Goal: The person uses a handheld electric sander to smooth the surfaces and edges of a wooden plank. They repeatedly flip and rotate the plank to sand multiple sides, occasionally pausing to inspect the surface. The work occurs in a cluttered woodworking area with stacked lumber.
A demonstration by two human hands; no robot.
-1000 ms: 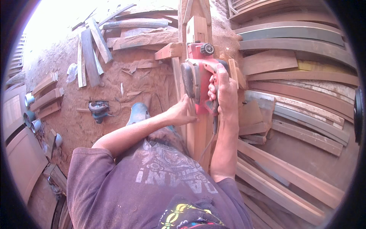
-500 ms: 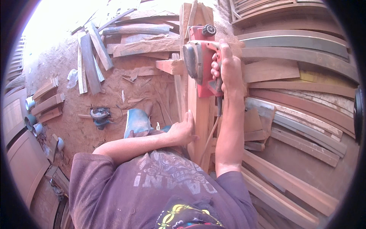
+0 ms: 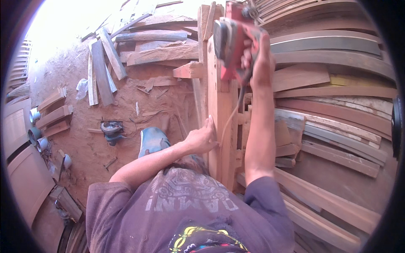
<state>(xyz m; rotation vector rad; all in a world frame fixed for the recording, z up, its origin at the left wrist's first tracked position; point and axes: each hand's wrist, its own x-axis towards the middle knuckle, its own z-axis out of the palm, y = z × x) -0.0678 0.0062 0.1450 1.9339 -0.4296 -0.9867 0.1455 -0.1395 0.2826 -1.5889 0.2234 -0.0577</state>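
Observation:
My right hand (image 3: 262, 63) is wrapped round the handle of a red electric planer (image 3: 232, 46), tilted near the far end of a long wooden plank (image 3: 216, 114). Motion blurs the tool, and I cannot tell whether its sole touches the wood. From the planer's rear a cord (image 3: 232, 120) runs back toward me across the timber. My left hand (image 3: 202, 137) rests against the plank's left edge nearer my body, fingers stretched forward along it. Under the plank is a heavier wooden beam (image 3: 229, 164).
Stacked boards (image 3: 329, 126) fill the right side. Offcuts (image 3: 101, 71) lie on the dusty floor at the far left. A circular saw (image 3: 112, 128) sits on the floor left of my leg, with a hammer (image 3: 110, 163) nearer me. A short wooden block (image 3: 187, 70) juts left from the beam.
My right hand has moved the planer farther away and to the right, tilting it. My left hand stays on the plank's edge, nearly in place. The hammer has come into sight.

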